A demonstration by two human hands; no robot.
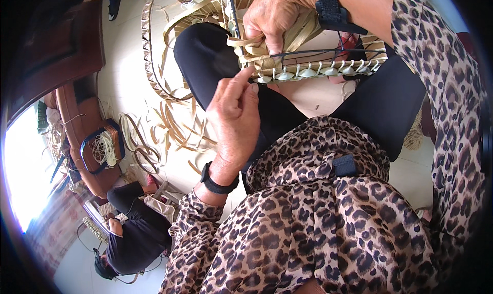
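Note:
Across my knees lies a wicker frame or basket woven of pale flat strips, its near edge bound with white lacing and dark cord. My right hand reaches in from the upper right, fingers closed on pale strips at the frame's left corner. Just below that corner is my left hand; its forefinger stretches up to touch the edge while the other fingers curl in. Whether anything thin sits between left thumb and fingers cannot be made out. A thin dark rod stands up along the frame's left side.
Loose pale strips litter the floor to the left, below a large banded hoop. Farther left stand brown wooden furniture and a blue-rimmed holder of tangled fibre. Another person in dark clothes sits at the lower left.

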